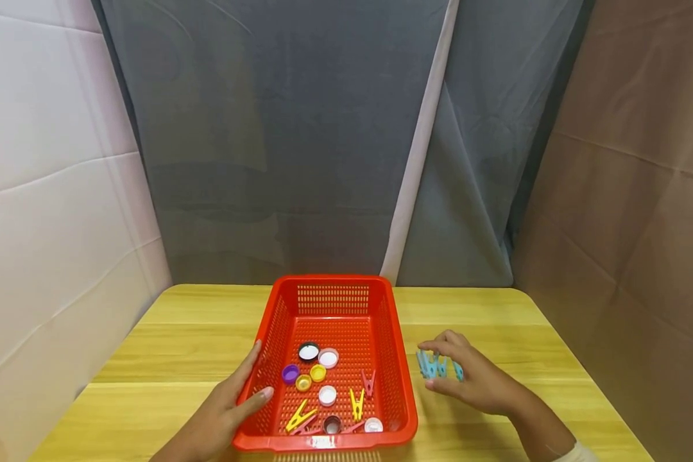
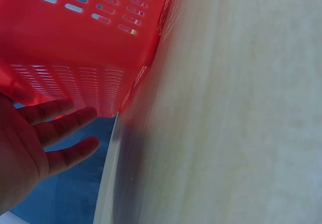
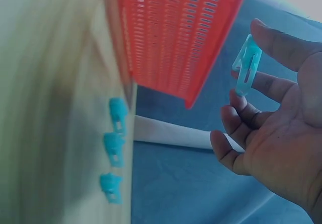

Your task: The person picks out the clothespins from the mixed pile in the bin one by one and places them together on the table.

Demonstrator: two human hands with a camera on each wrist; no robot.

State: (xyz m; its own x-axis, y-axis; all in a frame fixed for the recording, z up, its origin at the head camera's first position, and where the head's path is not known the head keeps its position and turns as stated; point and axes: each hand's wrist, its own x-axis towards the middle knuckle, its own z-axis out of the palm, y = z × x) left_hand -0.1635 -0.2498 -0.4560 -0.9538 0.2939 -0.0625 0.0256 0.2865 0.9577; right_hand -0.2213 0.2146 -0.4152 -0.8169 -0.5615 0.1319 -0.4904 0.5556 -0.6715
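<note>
My right hand (image 1: 476,378) pinches a teal plastic clothespin (image 3: 246,65) between thumb and fingertips, raised off the table to the right of the red basket (image 1: 323,443). Under and beside that hand, three more teal clothespins (image 3: 114,148) stand in a row on the tabletop. My left hand (image 1: 225,404) holds the basket's left rim, thumb over the inside and the other fingers outside. In the left wrist view three of its fingers (image 2: 65,128) stretch out straight beside the basket wall. Inside the basket lie yellow clothespins (image 1: 357,405), pink clothespins (image 1: 368,384) and several bottle caps (image 1: 327,395).
The basket stands on a light wood-grain table (image 1: 208,333) with rounded far corners. A grey curtain (image 1: 323,141) hangs behind it, with a pale strip (image 1: 421,141) running down. Pale cloth (image 1: 63,160) closes the left side and brownish cloth (image 1: 629,192) the right.
</note>
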